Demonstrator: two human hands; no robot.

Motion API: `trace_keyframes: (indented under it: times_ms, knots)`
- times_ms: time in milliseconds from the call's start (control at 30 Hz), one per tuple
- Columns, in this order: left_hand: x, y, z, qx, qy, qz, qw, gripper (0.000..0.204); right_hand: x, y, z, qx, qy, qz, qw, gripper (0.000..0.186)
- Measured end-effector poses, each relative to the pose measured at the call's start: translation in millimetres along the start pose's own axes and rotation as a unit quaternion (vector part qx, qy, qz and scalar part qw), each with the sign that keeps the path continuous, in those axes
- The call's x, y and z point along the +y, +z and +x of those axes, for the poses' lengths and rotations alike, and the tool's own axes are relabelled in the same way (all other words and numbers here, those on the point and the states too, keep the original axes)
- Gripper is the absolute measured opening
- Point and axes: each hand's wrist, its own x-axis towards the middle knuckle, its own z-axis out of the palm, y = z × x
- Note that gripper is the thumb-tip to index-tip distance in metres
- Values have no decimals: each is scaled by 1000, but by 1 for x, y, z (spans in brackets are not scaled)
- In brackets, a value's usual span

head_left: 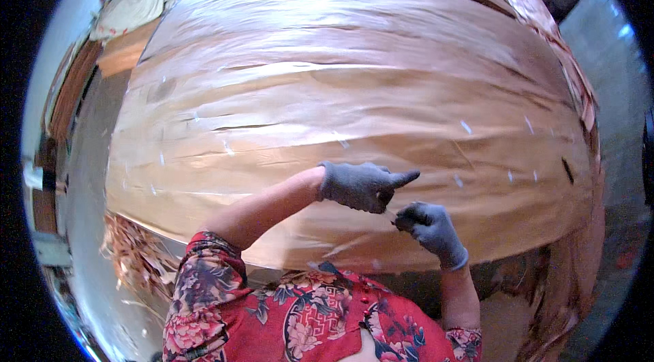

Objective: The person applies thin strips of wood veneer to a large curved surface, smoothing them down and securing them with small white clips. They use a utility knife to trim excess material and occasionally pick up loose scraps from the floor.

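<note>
Workshop: rippled wood veneer sheet [272,106] spread before the wearer.
Veneer handling: probably light, brittle; support opposite edges.
Left gloved hand [361,186]: index extended, others curled.
Right gloved hand [433,231]: fingers bunched; whether either hand grips the pale sliver [389,215], perhaps tape, is unclear.

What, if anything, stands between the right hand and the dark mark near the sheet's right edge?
Nothing visible: only the brown sheet lies between the right hand and the dark mark. Small white strips show nearby.

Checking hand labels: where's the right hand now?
Head view, right of centre: the right hand is over the tan sheet near its lower edge, just right of the left hand.
</note>
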Motion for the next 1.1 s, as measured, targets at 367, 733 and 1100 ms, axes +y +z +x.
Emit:
trace_keyframes:
  times_ms: [367,733,1100]
  knots:
    - [-198,-144,-19,577,-203,372,698,93,-18,-33,170,-77,40,53,995,8]
    - [-265,-164,-7,476,-272,448,706,51,-10,21,367,-60,90,172,979,26]
    - [-256,-166,-8,468,-266,453,711,45,36,38,408,-2,211,183,960,37]
